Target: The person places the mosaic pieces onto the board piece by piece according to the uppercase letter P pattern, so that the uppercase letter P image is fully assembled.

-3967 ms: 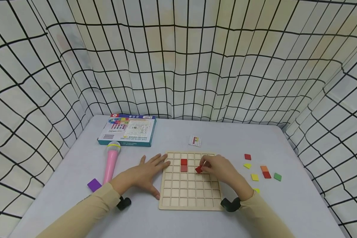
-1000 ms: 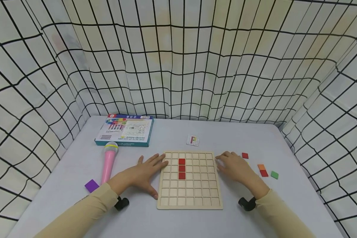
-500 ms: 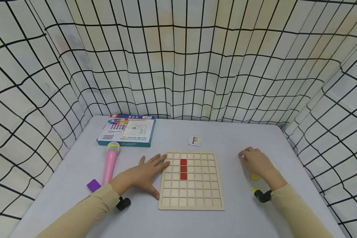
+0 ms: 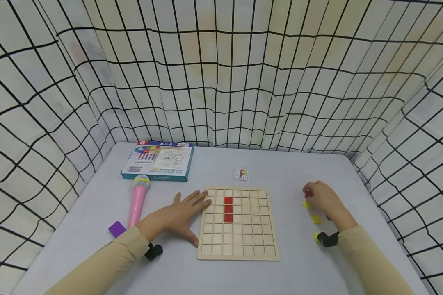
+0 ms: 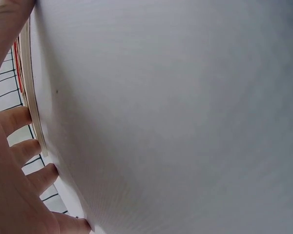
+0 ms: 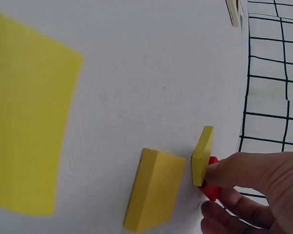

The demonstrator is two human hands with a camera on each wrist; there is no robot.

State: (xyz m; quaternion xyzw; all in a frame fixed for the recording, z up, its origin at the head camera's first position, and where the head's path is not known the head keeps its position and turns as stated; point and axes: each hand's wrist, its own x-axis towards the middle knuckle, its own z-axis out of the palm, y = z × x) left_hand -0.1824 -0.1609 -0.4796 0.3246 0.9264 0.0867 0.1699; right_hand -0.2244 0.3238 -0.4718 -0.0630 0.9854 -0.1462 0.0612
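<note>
My left hand [image 4: 181, 219] lies with spread fingers along the left edge of a wooden grid board [image 4: 240, 239]; the left wrist view shows fingertips on the board's rim [image 5: 28, 78]. Red square tiles [image 4: 228, 209] form a short column in the board's upper left. Off to the board's right, my right hand [image 4: 325, 201] pinches another red tile [image 4: 308, 193] between thumb and fingers. In the right wrist view this red tile [image 6: 211, 192] is partly behind a yellow tile [image 6: 202, 157] beside the thumb.
Yellow tiles [image 4: 316, 219] lie under and near the right forearm; the hand hides other tiles there. A small printed grid card [image 4: 242, 174] sits behind the board. On the left are a pink microphone [image 4: 137, 203], a purple tile [image 4: 117, 229] and a flat box [image 4: 158, 161]. Black netting surrounds the table.
A third red tile has joined the column on the board. My right hand has moved from the board to the loose tiles and now pinches a red one. The left hand stays put.
</note>
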